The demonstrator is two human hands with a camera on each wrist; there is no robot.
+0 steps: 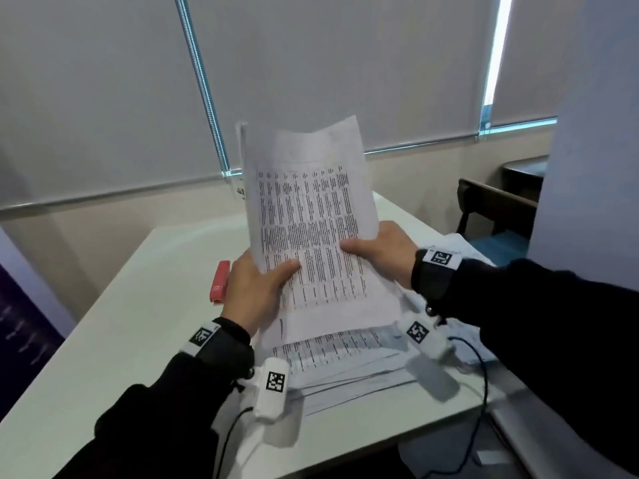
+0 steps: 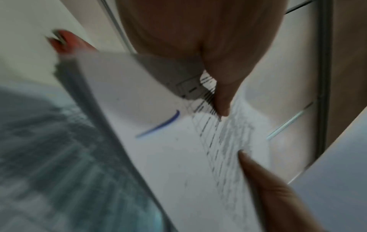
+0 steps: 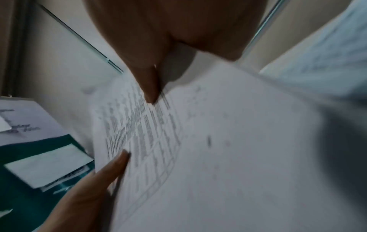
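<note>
I hold a thin bundle of printed sheets up over the white table, tilted back, printed tables facing me. My left hand grips its lower left edge, thumb across the print. My right hand grips the right edge, thumb on the front. The left wrist view shows the sheets pinched under my thumb. In the right wrist view my thumb presses the same sheets, with the other hand's thumb at the lower left. Beneath the bundle lies a stack of printed paper.
A red stapler lies on the table left of my left hand. More loose sheets spread to the right. Roller blinds cover the windows behind. A dark chair stands at the back right. Wrist-camera cables hang off the table's near edge.
</note>
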